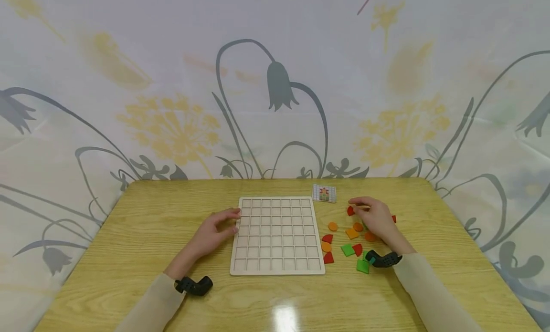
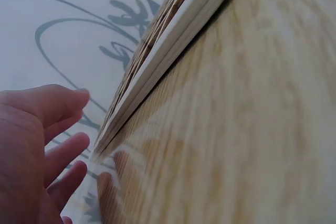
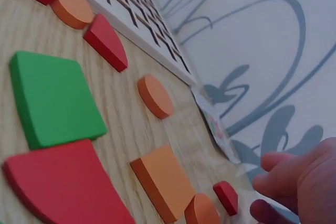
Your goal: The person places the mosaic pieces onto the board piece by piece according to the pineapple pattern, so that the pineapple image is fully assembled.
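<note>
A pale square grid board (image 1: 277, 236) lies flat on the wooden table, its cells holding no pieces. My left hand (image 1: 216, 233) is at the board's left edge, thumb and fingers spread; in the left wrist view these fingers (image 2: 71, 156) look loose, with nothing between them. Over the scattered pieces at the right hovers my right hand (image 1: 375, 220). Its fingertips are close to a red quarter-round piece (image 1: 350, 211). The right wrist view shows that small red piece (image 3: 227, 198) resting on the table beside the fingers, which stand apart from it.
Orange discs (image 1: 333, 226), an orange square (image 1: 352, 233), green squares (image 1: 347, 250) and red quarter-rounds (image 1: 328, 258) lie right of the board. A small pattern card (image 1: 324, 193) sits past its far right corner. A flower-patterned cloth (image 1: 275, 131) hangs behind the table.
</note>
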The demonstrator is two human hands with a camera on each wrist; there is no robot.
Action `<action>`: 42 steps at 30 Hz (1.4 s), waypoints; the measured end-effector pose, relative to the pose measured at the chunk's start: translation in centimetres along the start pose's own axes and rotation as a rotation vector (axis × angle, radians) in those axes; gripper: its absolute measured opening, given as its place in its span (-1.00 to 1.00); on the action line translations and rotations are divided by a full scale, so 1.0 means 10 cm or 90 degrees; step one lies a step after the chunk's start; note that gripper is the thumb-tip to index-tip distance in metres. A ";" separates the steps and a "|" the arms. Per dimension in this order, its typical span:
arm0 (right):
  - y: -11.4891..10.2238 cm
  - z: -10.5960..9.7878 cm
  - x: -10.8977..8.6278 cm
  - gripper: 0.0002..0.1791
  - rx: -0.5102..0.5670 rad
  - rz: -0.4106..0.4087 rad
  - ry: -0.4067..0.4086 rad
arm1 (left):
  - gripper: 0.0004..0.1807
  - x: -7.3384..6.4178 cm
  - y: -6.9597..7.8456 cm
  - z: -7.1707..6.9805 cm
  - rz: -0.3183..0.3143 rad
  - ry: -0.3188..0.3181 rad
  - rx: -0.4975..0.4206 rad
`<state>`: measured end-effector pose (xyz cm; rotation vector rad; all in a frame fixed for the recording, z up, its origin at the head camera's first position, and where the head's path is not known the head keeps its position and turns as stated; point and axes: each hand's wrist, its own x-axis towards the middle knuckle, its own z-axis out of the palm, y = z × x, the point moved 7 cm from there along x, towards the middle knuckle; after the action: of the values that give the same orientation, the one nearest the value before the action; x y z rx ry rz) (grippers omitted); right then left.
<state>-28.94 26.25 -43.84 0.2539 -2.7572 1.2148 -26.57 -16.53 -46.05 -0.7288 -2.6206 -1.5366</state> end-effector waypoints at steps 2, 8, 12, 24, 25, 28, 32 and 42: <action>0.04 0.02 0.03 -0.72 0.005 0.009 -0.018 | -0.65 0.00 -0.01 0.02 0.011 -0.022 0.030; 0.19 0.01 0.04 -0.69 0.007 0.046 -0.065 | -0.61 -0.01 -0.02 0.08 0.032 -0.065 0.092; 0.27 -0.16 0.01 -0.68 -0.012 0.049 -0.062 | -0.61 -0.02 0.00 0.10 0.053 -0.077 0.105; 0.63 -0.78 -0.26 -0.66 -0.080 0.066 0.004 | -0.63 -0.01 0.01 0.11 0.050 -0.094 0.119; 0.66 -0.80 -0.28 -0.66 -0.078 0.066 0.001 | -0.63 -0.01 0.01 0.11 0.053 -0.093 0.122; 0.75 -0.80 -0.34 -0.67 -0.071 0.070 -0.025 | -0.62 -0.01 0.02 0.11 0.060 -0.097 0.128; 0.81 -0.72 -0.39 -0.61 -0.052 0.075 -0.057 | -0.59 0.00 0.02 0.11 0.066 -0.105 0.139; 0.79 -0.65 -0.40 -0.66 -0.047 0.079 -0.007 | -0.59 -0.03 0.00 0.09 0.060 -0.106 0.158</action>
<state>-26.37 36.79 -45.86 0.0833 -2.8578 1.1378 -26.14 -15.89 -46.62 -0.9776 -2.7777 -1.1440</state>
